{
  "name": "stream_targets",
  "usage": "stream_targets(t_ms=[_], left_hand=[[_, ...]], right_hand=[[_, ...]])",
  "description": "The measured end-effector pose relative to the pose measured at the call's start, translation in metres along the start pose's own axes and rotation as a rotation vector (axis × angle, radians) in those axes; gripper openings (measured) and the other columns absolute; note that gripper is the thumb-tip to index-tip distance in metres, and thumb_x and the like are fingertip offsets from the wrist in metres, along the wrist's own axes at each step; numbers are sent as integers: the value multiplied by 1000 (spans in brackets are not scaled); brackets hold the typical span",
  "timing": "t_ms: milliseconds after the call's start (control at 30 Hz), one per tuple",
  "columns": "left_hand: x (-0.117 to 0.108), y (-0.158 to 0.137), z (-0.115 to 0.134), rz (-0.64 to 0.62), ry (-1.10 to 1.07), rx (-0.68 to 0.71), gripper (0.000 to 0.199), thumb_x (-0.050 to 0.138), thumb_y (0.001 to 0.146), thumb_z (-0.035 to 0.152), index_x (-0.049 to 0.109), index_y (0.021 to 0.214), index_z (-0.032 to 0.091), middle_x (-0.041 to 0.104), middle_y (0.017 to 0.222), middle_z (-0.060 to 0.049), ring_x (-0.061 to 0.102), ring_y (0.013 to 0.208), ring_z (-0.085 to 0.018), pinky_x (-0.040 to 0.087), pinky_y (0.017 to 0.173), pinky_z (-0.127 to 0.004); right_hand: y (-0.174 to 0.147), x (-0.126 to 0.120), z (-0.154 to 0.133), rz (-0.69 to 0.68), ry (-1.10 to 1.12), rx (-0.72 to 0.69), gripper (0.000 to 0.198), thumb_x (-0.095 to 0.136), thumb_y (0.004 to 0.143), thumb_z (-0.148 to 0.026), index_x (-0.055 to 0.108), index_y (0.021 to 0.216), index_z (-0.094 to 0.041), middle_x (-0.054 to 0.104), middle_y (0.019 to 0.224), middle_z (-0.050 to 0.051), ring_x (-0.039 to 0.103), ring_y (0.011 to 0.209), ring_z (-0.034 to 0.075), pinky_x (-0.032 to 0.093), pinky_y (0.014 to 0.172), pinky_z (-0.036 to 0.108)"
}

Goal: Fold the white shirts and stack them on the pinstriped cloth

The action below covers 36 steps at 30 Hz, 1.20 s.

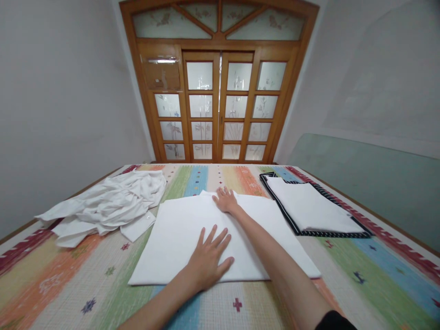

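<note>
A white folded garment (178, 229), probably a shirt, lies flat in front of me, its wide edge toward me and a small collar-like bit at the far edge. My left hand (208, 259) rests flat on its near middle part, fingers spread. Farther up, my right hand (226, 200) lies on the cloth close to the far edge, fingers stretched out. Neither hand grips anything. Some of the cloth is hidden under my hands and right forearm.
A crumpled heap of white cloth (117, 201) lies at the left. On the right, a folded white garment (312, 206) sits on a black, white-striped folded cloth (285, 215). All rest on a striped colourful cover (110, 270). Wooden glass-paned doors (220, 105) stand beyond.
</note>
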<state>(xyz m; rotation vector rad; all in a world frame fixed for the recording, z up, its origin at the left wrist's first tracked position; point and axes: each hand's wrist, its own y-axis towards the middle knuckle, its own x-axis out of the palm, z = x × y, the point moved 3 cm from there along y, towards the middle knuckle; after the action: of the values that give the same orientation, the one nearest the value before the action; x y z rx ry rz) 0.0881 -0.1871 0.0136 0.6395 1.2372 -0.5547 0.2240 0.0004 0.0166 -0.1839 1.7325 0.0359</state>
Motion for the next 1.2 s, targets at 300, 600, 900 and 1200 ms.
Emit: stream_targets(t_ms=[300, 600, 900, 1200], left_hand=[[1, -2, -2, 56, 2, 27, 59, 31, 97, 55, 27, 151, 32, 32, 157, -2, 20, 148, -28, 13, 120, -57], [-3, 0, -3, -45, -55, 6, 74, 31, 90, 70, 26, 152, 30, 27, 159, -2, 15, 148, -31, 12, 118, -62], [-6, 2, -2, -90, -72, -48, 78, 39, 86, 72, 29, 151, 29, 29, 158, -8, 15, 147, -37, 1, 113, -72], [-13, -14, -22, -147, -29, -129, 84, 41, 85, 73, 24, 153, 26, 24, 159, -13, 11, 148, -37, 6, 113, -70]], right_hand=[[11, -3, 13, -4, -9, -28, 85, 14, 94, -66, 17, 155, -6, 12, 162, 12, 5, 149, 27, 1, 119, 42], [5, -2, 22, 133, 17, -124, 110, 21, 82, -83, 19, 152, 2, 9, 161, 19, -4, 149, 31, -2, 118, 43], [5, -7, 21, 99, 32, -98, 110, 27, 80, -84, 12, 155, -5, 1, 162, 16, -11, 147, 35, -3, 117, 49], [-2, -22, 47, -54, 10, 21, 117, 43, 71, -87, 3, 157, -18, -12, 162, 11, -20, 144, 39, -6, 115, 54]])
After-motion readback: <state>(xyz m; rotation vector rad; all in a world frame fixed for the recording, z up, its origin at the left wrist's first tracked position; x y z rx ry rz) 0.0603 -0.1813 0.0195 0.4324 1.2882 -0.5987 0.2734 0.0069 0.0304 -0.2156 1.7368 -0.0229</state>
